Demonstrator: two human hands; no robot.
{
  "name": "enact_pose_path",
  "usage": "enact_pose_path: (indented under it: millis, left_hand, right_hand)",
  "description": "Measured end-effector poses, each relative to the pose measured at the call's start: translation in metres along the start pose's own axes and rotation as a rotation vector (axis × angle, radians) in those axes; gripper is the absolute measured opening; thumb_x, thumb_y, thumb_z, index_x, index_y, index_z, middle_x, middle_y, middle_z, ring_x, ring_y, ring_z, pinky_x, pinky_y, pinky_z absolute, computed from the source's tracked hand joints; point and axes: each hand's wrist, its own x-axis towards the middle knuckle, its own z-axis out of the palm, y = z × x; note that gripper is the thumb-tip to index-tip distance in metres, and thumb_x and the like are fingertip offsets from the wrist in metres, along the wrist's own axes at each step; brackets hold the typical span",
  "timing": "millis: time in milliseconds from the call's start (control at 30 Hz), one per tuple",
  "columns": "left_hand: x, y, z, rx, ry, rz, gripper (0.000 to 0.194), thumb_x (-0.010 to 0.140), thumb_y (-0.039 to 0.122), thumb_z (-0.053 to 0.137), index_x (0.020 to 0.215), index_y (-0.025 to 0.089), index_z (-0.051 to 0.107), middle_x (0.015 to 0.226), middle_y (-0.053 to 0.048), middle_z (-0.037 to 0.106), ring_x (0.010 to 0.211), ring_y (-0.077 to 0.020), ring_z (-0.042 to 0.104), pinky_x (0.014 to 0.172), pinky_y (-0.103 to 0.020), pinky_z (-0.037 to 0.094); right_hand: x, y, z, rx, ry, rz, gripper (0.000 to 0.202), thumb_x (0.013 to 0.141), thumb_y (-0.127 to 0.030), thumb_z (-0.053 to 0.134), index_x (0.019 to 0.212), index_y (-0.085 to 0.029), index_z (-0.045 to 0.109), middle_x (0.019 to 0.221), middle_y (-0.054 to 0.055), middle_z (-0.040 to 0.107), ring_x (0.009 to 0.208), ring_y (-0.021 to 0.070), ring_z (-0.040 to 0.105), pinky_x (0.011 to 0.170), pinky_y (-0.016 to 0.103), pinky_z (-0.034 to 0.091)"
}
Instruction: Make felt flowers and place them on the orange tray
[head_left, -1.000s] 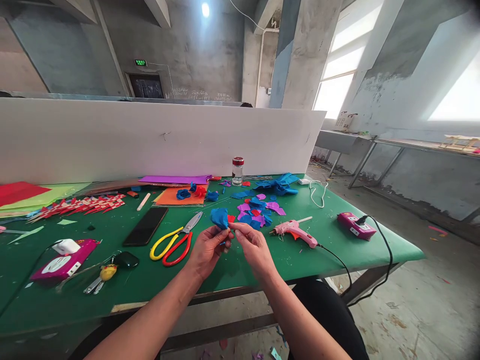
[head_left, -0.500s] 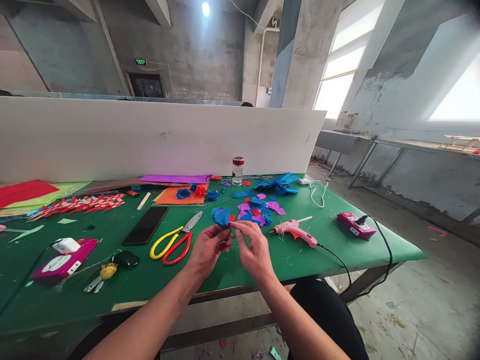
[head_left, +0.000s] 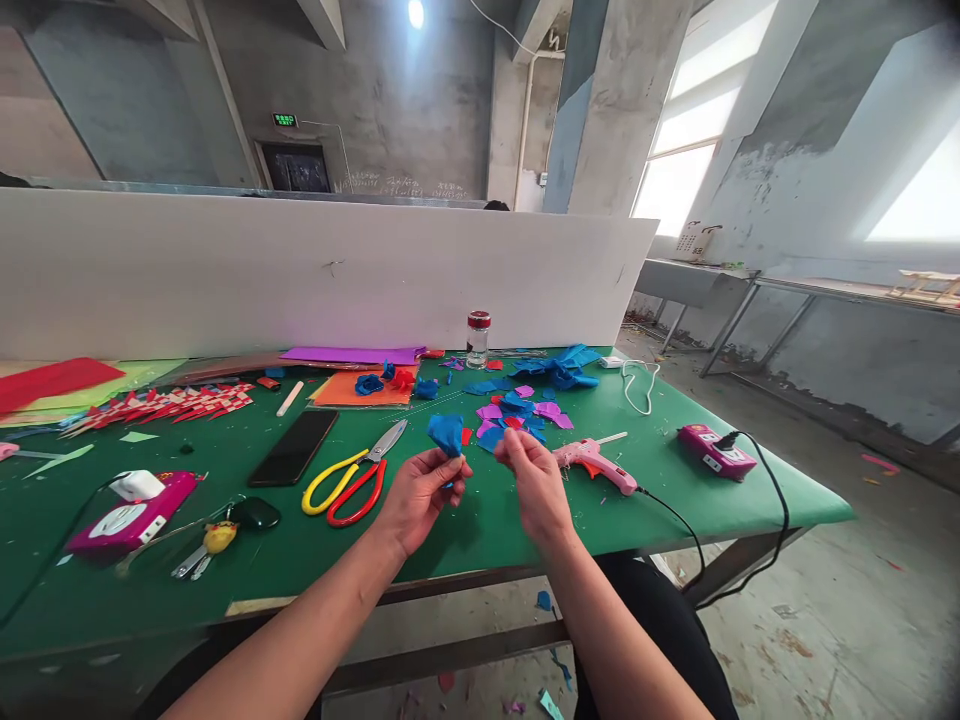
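Pinching a blue crepe-paper flower (head_left: 446, 434) by its base, the left hand (head_left: 429, 492) holds it above a green table (head_left: 315, 560). The right hand (head_left: 531, 478), apart from the flower, has thumb and fingertips together; whether they grip anything cannot be told. Scissors with yellow and red handles (head_left: 358, 474) lie left of the hands; a pink glue gun (head_left: 598, 466) lies just beside the right hand, and blue and purple paper scraps (head_left: 519, 408) lie beyond.
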Motion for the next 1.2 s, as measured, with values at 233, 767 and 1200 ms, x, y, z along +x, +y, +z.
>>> enact_pose_path:
  millis: [233,767,1200]
  left_hand:
    - [-0.001,-0.004,0.003,0.103,-0.033,0.032,0.024,0.066,0.033,0.081,0.074,0.014,0.070,0.066,-0.001,0.065,0.054,-0.0087,0.052,0.047,-0.020,0.040]
    - [-0.002,-0.005,0.004,0.157,-0.033,0.065,0.026,0.067,0.034,0.080,0.076,0.012,0.070,0.067,-0.001,0.064,0.054,-0.0086,0.054,0.047,-0.020,0.041]
    - [-0.001,-0.008,0.008,0.216,0.176,0.137,0.028,0.060,0.035,0.082,0.072,0.012,0.071,0.059,0.000,0.066,0.048,-0.0094,0.054,0.049,-0.022,0.046]
  right_hand:
    - [-0.007,0.000,0.008,-0.202,-0.182,0.035,0.035,0.076,-0.049,0.066,0.087,-0.017,0.071,0.078,0.003,0.069,0.076,0.0189,0.062,0.073,0.030,0.046]
    - [-0.004,-0.006,-0.001,-0.026,-0.363,0.131,0.036,0.072,-0.047,0.072,0.091,-0.016,0.074,0.077,0.004,0.070,0.072,0.0174,0.062,0.071,0.029,0.049]
    - [-0.008,0.020,0.011,-0.225,-0.160,0.002,0.029,0.069,-0.043,0.074,0.085,-0.018,0.076,0.078,0.006,0.073,0.073,0.0200,0.063,0.069,0.031,0.049]
